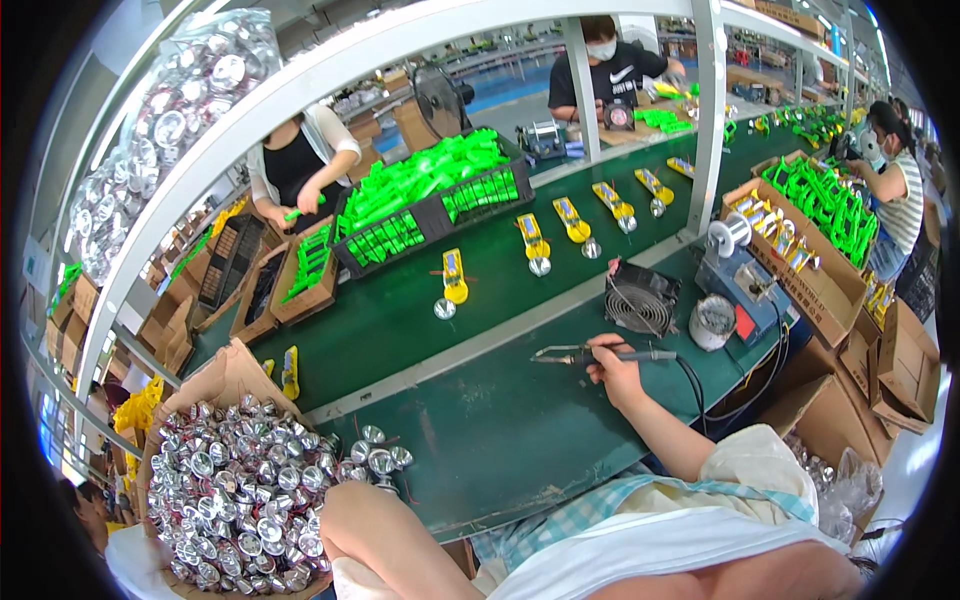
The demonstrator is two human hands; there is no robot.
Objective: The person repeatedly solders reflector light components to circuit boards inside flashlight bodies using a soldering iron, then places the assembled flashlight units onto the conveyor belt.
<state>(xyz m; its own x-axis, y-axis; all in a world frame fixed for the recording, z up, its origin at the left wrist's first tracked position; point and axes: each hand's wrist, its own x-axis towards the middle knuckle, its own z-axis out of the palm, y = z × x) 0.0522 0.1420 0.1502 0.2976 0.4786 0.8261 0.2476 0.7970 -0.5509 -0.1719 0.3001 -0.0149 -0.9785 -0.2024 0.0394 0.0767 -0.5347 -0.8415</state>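
Observation:
My right hand (615, 372) is closed around a soldering iron (650, 356) with a dark handle. The iron is held over the green bench (500, 440), its metal end pointing left. Two thin prongs show at that end; whether one is a separate piece I cannot tell. A black cord runs from the handle toward the blue soldering station (745, 290). My left arm (390, 535) is bent beside the carton of silver reflectors (250, 475); its hand is out of view. Several loose reflectors (380, 460) lie on the bench near that elbow.
Beyond the bench runs a green conveyor (390, 325) with yellow parts (533, 236) wired to reflectors. A small fan (640, 297) and round tin (712, 322) stand at right. A black crate (430, 215) holds green casings. White posts (708, 130) rise alongside. Other people work beyond.

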